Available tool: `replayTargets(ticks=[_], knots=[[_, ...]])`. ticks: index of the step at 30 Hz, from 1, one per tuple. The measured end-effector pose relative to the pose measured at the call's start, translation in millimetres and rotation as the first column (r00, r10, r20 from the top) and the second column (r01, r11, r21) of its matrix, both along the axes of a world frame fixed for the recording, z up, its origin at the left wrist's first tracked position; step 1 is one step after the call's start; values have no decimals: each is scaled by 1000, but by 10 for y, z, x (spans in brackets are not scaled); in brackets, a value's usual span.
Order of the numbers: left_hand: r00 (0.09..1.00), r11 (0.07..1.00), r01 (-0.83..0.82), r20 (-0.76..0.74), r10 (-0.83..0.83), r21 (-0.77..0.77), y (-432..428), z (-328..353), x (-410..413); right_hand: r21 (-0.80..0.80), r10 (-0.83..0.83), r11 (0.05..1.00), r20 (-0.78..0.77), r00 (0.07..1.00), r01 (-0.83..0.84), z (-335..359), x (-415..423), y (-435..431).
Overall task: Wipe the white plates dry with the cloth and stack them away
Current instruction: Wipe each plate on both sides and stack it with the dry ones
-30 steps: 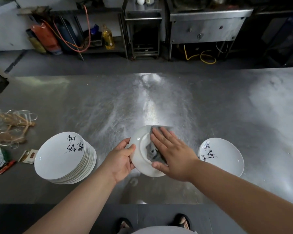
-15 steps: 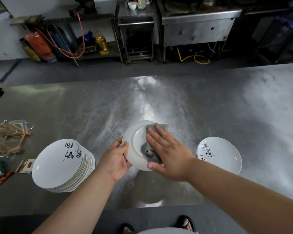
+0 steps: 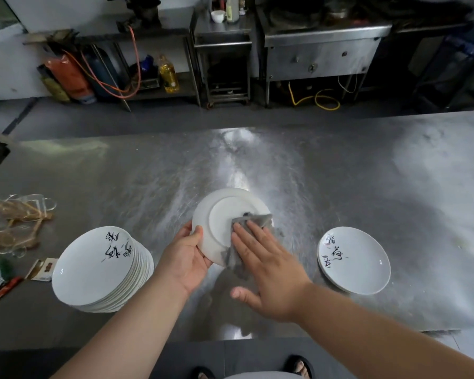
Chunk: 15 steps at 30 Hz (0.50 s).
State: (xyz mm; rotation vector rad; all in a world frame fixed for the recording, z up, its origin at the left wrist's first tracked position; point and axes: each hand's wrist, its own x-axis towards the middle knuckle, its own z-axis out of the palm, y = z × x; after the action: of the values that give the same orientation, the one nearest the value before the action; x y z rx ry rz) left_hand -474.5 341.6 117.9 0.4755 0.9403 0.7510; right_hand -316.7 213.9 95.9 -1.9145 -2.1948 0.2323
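A white plate (image 3: 220, 214) is held tilted above the steel table (image 3: 340, 187), its underside and foot ring facing me. My left hand (image 3: 185, 258) grips its left rim, thumb on the underside. My right hand (image 3: 268, 272) lies flat, fingers straight, pressing a grey cloth (image 3: 253, 222) against the plate's right half. Part of the cloth hangs below the rim. A tall stack of white plates (image 3: 93, 272) with black calligraphy stands at the left. A low pile of the same plates (image 3: 353, 261) lies at the right.
Clear glass mugs tied with string (image 3: 14, 222) and small packets (image 3: 0, 274) sit at the table's left edge. Beyond the table are steel kitchen units (image 3: 320, 53), an oil bottle (image 3: 168, 75) and hoses. My sandalled feet (image 3: 298, 365) show below the near edge.
The plate has turned more upright toward me, showing more of its underside. My right hand with the cloth slid toward the plate's right and lower edge.
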Motion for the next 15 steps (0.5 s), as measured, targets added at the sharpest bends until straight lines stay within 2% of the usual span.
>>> replayTargets(ticks=[3, 6, 9, 15], knots=[[1000, 1000, 15, -11, -15, -9, 1, -6, -31, 23, 14, 1000, 6, 1000, -14, -91, -16, -71], [999, 999, 35, -13, -35, 1, -42, -29, -34, 101, -109, 988, -62, 992, 115, -158, 176, 40], [999, 999, 34, 10, -34, 20, -56, -11, -14, 114, -205, 969, -128, 970, 219, -139, 211, 77], [999, 1000, 4, 39, -4, 0, -47, -3, -40, 124, -57, 990, -45, 997, 62, -235, 5, -243]])
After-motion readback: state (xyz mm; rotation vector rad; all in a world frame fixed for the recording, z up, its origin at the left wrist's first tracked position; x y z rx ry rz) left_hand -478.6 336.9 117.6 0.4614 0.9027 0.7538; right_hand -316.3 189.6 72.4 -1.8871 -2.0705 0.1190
